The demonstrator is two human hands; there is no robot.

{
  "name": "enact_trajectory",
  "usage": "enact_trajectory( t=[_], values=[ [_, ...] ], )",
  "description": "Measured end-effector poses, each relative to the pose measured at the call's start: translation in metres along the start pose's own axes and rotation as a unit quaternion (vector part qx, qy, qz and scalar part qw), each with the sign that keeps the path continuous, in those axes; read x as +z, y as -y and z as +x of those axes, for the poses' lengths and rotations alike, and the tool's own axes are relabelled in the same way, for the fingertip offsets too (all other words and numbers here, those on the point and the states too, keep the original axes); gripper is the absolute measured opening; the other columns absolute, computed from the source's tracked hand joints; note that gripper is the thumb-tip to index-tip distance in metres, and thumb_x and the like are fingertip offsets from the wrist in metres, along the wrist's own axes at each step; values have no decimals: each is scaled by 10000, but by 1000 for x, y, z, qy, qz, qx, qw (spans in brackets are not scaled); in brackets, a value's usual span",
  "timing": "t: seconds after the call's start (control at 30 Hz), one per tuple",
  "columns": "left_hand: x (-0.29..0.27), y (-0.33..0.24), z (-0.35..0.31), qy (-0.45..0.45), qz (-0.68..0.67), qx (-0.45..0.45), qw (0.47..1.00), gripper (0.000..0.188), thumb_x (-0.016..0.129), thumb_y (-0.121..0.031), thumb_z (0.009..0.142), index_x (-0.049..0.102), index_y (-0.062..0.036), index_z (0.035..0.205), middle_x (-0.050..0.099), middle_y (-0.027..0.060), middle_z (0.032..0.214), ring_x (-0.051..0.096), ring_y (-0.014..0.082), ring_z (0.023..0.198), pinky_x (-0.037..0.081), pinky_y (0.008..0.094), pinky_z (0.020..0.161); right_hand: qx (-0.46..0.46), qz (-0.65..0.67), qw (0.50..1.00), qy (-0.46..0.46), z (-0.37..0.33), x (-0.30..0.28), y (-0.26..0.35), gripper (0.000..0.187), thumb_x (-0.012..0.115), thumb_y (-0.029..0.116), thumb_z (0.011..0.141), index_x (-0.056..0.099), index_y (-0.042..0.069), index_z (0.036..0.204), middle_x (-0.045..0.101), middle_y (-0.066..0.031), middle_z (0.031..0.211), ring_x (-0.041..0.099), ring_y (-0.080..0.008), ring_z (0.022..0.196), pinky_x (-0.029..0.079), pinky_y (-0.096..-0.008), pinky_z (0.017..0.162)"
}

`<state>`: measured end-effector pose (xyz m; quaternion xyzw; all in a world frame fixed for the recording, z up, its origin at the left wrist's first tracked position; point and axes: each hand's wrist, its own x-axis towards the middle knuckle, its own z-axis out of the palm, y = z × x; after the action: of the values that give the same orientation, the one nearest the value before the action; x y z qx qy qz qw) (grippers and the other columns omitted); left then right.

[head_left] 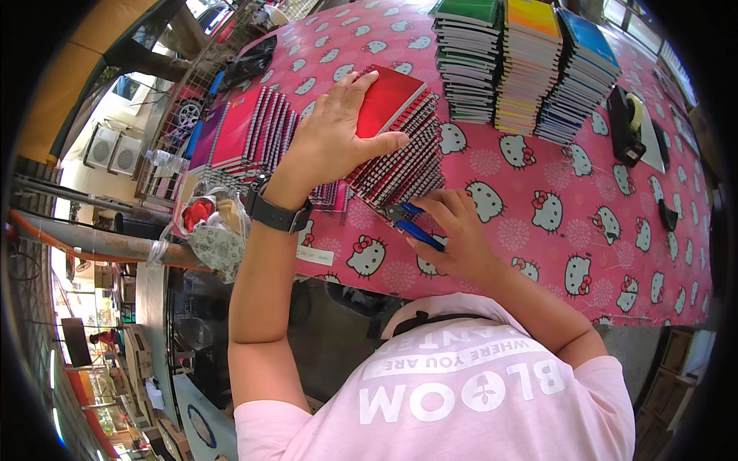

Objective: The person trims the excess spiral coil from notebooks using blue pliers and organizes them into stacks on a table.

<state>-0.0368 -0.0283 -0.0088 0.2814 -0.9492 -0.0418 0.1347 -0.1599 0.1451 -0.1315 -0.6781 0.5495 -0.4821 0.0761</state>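
My left hand (338, 123) lies on top of a stack of red spiral notebooks (403, 146), fingers stretched over the top cover and thumb along its edge. A dark watch is on that wrist. In my right hand (457, 238) is a pair of blue-handled pliers (417, 229), fingers wrapped round the grips. The jaws of the pliers reach the wire spirals at the near lower corner of the stack; whether they grip a wire end is too small to tell. Left of this stack, partly behind my left arm, stand more red spiral notebooks (244, 131) with purple ones (206, 142) beside them.
Tall stacks of green (467, 69), yellow (530, 69) and blue notebooks (578, 73) stand at the back right. Right of them is a black tape dispenser (626, 127). A clear plastic bag (219, 230) hangs by the left table edge. The pink patterned tablecloth (500, 207) covers the table.
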Motion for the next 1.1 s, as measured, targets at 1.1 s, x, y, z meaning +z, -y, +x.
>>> enact_trajectory(
  t=[1.1],
  values=[
    [1, -2, -1, -12, 5, -7, 1000, 952, 558, -684, 704, 293, -85, 1394, 324, 223, 1397, 349, 393, 1262, 304, 461, 1024, -6, -13, 1000, 1, -1, 6, -4, 364, 672, 212, 797, 547, 28, 1085, 551, -119, 944, 544, -214, 917, 452, -309, 733]
  ],
)
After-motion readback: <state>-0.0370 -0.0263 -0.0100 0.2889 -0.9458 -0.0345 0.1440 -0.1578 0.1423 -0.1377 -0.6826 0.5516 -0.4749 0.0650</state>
